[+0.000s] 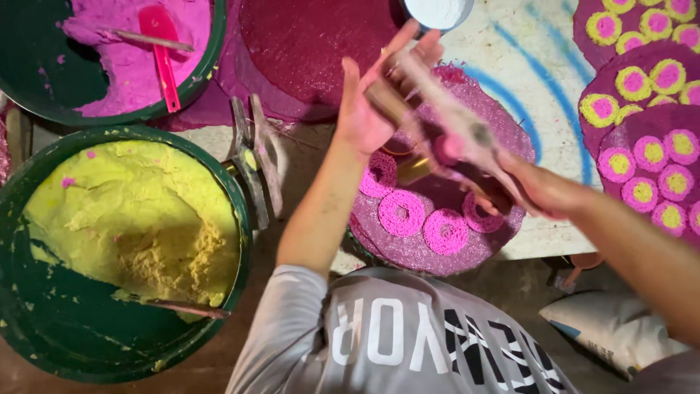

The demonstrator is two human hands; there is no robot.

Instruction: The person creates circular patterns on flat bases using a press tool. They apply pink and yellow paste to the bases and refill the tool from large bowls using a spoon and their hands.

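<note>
Both hands hold one blurred wooden press (pixel 437 120) over a purple mat (pixel 430 252) of pink rings (pixel 401 213) — left hand (pixel 375 102) fingers wrapped round its handle, right hand (pixel 536 191) fingers closed lower down.

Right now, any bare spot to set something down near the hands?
Bare white board with blue lines, between the dark red mat and the ring-covered mats at right. A narrower gap lies between the yellow tub and the pink-ring mat. Around both hands it is crowded.
</note>
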